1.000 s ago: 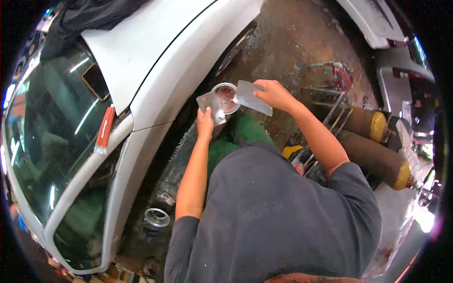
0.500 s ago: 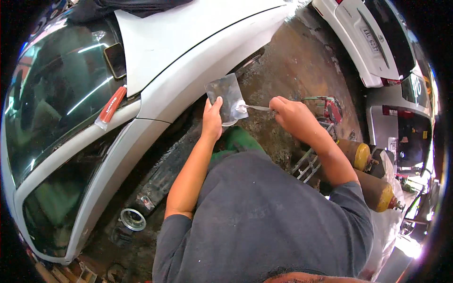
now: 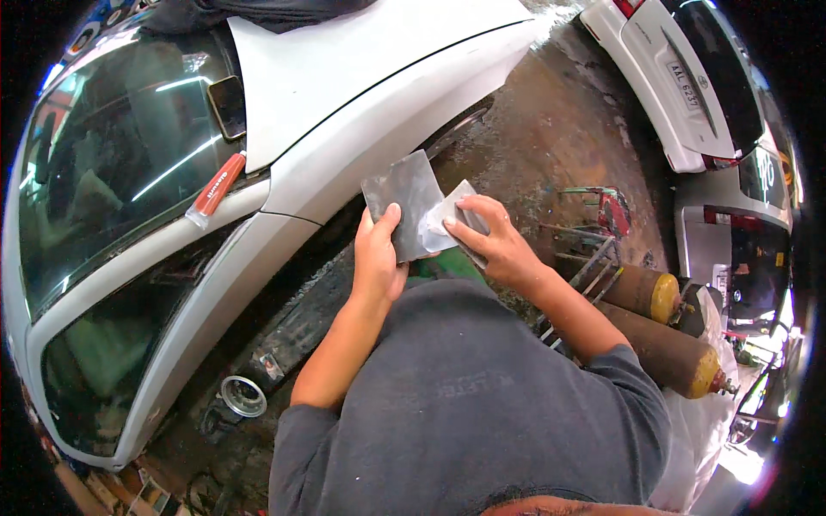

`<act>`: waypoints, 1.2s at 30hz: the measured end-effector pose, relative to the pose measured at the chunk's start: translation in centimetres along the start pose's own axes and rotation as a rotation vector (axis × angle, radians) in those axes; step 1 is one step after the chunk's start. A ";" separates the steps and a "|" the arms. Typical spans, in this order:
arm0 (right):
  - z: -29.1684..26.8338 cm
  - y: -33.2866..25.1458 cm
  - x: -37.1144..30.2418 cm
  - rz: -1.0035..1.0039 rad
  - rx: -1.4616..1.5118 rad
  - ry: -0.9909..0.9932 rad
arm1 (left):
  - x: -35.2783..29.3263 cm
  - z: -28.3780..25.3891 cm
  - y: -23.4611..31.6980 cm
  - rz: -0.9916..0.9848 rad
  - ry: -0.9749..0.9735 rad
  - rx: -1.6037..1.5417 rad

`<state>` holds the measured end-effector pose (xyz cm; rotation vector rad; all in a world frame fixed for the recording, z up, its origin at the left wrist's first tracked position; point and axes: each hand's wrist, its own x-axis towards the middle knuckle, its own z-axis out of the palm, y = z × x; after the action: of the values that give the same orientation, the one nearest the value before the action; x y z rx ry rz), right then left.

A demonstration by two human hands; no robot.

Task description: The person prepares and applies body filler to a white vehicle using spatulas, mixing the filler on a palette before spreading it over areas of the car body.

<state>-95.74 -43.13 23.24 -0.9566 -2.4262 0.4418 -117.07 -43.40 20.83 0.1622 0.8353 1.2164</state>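
Note:
My left hand [image 3: 379, 251] grips a thin grey rectangular plate [image 3: 404, 193] by its lower left side, thumb on top. Whitish paste [image 3: 433, 230] lies along the plate's right edge. In my right hand [image 3: 505, 245] is a flat grey spreader [image 3: 465, 191], its blade smeared with the same paste. The fingers press over its broad face, and it overlaps the plate's right edge at the paste. Both hands are in front of my torso, beside the white car's fender [image 3: 344, 146].
On the car at left lie a red tube [image 3: 219, 185], a phone [image 3: 227, 107] and dark cloth [image 3: 249, 13]. Two gas cylinders [image 3: 658, 344] stand at right, near a red metal stand [image 3: 613, 213]. A ring-shaped metal part [image 3: 243, 396] sits low left. Another white vehicle [image 3: 658, 82] is at far right.
My right hand has moved left and in to the plate, turning the spreader from edge-on to broad side. The paste is now spread wider at the plate's right edge. The plate has shifted slightly lower.

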 end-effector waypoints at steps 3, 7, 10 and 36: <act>-0.2 -0.4 -0.6 0.009 -0.002 0.007 | -0.6 -0.4 -0.5 -0.021 0.015 -0.002; -1.7 -0.7 -1.0 -0.044 -0.048 -0.079 | -2.0 -0.5 0.0 -0.137 -0.033 -0.002; -3.4 -0.5 -1.0 -0.045 -0.036 -0.180 | -2.1 -1.1 0.0 -0.191 -0.016 -0.046; -2.4 -2.0 -0.4 -0.047 -0.029 -0.342 | -3.0 3.1 2.3 0.680 0.150 0.610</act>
<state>-95.25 -44.51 26.02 -0.8941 -2.7609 0.5971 -117.17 -44.19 25.64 0.9176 1.3291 1.5749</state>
